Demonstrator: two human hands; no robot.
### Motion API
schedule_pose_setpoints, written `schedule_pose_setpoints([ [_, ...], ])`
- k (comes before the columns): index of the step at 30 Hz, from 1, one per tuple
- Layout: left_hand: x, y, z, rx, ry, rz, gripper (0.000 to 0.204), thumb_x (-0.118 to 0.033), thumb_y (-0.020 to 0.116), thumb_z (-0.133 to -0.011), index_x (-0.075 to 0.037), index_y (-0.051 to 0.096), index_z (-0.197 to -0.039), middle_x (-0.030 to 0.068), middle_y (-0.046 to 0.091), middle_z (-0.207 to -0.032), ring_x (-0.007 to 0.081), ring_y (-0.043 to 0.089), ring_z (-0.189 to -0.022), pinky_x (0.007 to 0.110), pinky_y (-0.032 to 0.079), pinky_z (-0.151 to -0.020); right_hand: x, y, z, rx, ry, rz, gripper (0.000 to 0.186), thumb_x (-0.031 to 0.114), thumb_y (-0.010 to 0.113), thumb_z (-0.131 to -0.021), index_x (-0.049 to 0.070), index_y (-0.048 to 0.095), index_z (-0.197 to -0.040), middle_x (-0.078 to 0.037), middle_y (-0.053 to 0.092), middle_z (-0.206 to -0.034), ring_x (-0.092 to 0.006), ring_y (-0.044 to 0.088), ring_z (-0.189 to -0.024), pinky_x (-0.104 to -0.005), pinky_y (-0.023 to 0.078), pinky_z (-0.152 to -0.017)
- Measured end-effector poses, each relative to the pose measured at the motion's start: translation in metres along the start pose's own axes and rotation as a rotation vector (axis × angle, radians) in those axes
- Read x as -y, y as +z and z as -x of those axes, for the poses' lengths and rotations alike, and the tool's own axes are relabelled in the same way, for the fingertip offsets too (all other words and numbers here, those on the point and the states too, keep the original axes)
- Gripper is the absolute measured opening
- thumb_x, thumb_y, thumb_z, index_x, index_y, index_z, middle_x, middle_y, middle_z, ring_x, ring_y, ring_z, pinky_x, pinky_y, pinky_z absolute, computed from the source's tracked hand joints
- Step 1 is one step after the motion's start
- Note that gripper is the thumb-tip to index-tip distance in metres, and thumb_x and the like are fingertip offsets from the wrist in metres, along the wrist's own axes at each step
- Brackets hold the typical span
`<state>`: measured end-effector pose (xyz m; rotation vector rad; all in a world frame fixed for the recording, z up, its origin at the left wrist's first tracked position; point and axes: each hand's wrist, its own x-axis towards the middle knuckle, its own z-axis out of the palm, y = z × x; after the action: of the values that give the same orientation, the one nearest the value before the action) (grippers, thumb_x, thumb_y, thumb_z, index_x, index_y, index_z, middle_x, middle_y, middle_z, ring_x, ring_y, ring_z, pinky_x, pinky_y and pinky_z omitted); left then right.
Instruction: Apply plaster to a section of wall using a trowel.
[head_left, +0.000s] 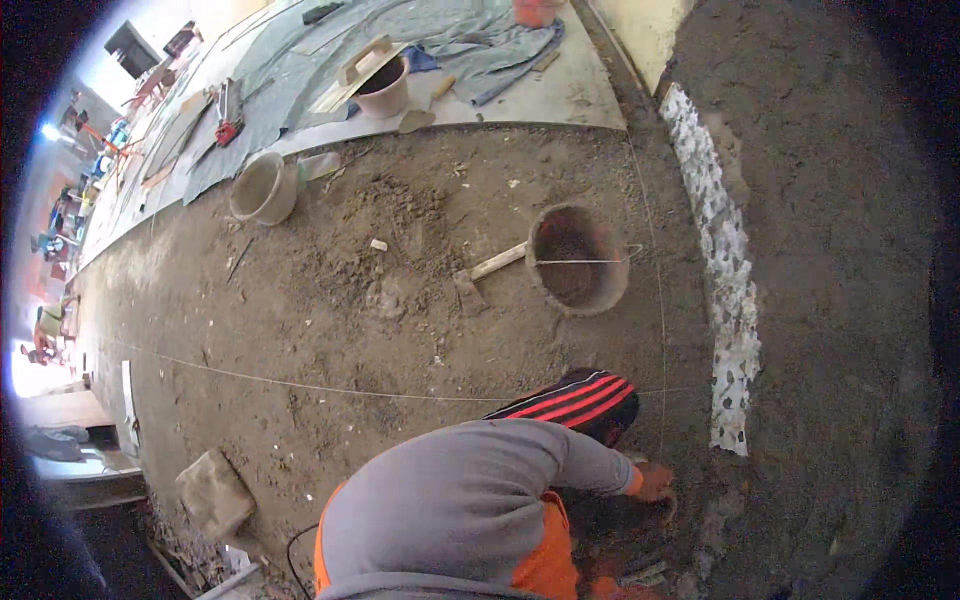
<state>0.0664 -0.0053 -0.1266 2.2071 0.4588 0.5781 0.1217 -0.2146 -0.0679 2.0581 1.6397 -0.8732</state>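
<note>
My left hand (655, 482) reaches out from a grey sleeve with an orange cuff, low over dark, damp ground. Its fingers are curled, and whatever they hold is too small or hidden to name. Below it, at the lower edge, my right hand (612, 588) shows only in part, its fingers mostly out of sight. Beside the right hand lies a flat greyish piece (645, 574), its kind unclear. A thin taut string (660, 330) runs along the ground toward my left hand. My knee, in black cloth with red stripes (580, 402), sticks out above the sleeve.
A bucket (580, 260) stands ahead beside a wooden-handled tool (498, 262). Farther off are another bucket (264, 190), a white bucket (384, 92) with a float (365, 72) on it, and a trowel (418, 120). A rough white strip (722, 260) edges the right; a second string (300, 381) crosses leftward.
</note>
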Motion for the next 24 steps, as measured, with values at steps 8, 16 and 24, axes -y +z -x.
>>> schedule_pose_setpoints([
  [8, -0.029, -0.015, 0.018, 0.074, -0.257, 0.084, 0.041, -0.032, 0.042, -0.081, 0.003, 0.053, -0.098, 0.0233, 0.055, -0.092, 0.0348, 0.054, -0.085, 0.043, 0.043, -0.075, -0.003, 0.001, 0.003, 0.024, -0.022, 0.029, 0.049, 0.035, 0.048, -0.08, 0.003, 0.042, -0.117, -0.018, 0.046, -0.115, -0.0341, 0.044, -0.105, -0.0403, 0.036, -0.088],
  [16, -0.023, -0.03, 0.016, 0.375, -0.166, 0.15, 0.05, -0.036, 0.047, -0.077, 0.004, 0.049, -0.107, 0.0223, 0.051, -0.106, 0.0339, 0.05, -0.098, 0.042, 0.04, -0.084, -0.007, -0.01, 0.005, 0.013, -0.029, 0.038, 0.049, 0.034, 0.048, -0.08, 0.002, 0.041, -0.118, -0.018, 0.046, -0.116, -0.0341, 0.044, -0.106, -0.0397, 0.035, -0.089],
  [24, -0.005, 0.018, 0.013, 0.148, -0.094, -0.003, 0.032, -0.026, 0.049, -0.075, 0.003, 0.056, -0.088, 0.0152, 0.059, -0.079, 0.0341, 0.057, -0.071, 0.043, 0.046, -0.066, -0.039, -0.004, 0.024, 0.056, -0.048, 0.074, 0.05, 0.034, 0.048, -0.081, 0.002, 0.041, -0.118, -0.018, 0.045, -0.117, -0.0341, 0.043, -0.107, -0.0392, 0.035, -0.09],
])
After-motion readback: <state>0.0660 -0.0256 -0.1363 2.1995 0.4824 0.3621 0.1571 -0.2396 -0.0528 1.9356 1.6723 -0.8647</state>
